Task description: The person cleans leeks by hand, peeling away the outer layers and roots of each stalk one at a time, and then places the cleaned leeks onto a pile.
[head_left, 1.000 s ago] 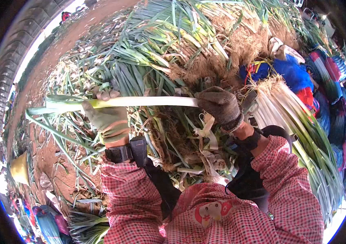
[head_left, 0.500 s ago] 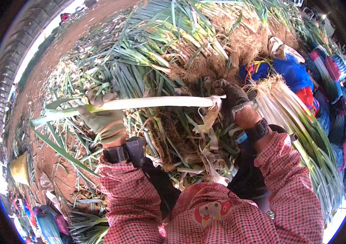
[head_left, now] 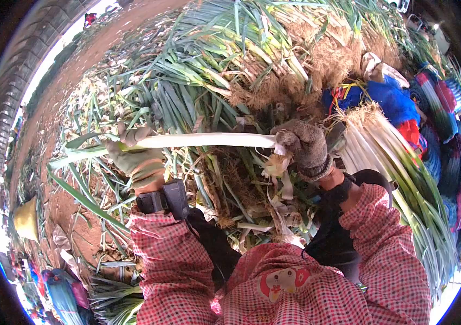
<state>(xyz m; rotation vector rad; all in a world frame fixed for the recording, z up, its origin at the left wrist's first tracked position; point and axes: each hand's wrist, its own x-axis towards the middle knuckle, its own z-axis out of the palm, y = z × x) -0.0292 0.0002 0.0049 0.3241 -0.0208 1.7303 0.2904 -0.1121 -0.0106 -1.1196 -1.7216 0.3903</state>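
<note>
- Fingers (head_left: 133, 131) of the gloved left hand (head_left: 135, 157) curled snugly over the leek (head_left: 203, 141), right where the white shaft turns green.
- Gloved right hand (head_left: 306, 147) closed in a fist round the root end of the same leek, gripping tight with no gap showing.
- Held roughly level between both hands, chest-high, above a litter of peeled skins (head_left: 279, 184) and roots; green leaves (head_left: 73, 157) trailing off past the left hand.
- Likely light and fairly stiff along the white shaft, floppy in the leaves; smooth shaft probably a bit slick, though knit gloves should help.
- Best grip judged to be on the firm white part and at the base, not on the limp leaves, which would bend or tear.
- Loose pale strip of skin hanging just below the right fist, thin and easily torn.
- Beyond the hands, a big heap of uncleaned leeks (head_left: 230, 59) with earthy roots.
- To the right, a neat bundle of cleaned white stalks (head_left: 382, 146), lying well apart from the held one.
- Red-checked sleeves (head_left: 171, 254) and a dark wrist strap (head_left: 160, 200) on the left arm.
</note>
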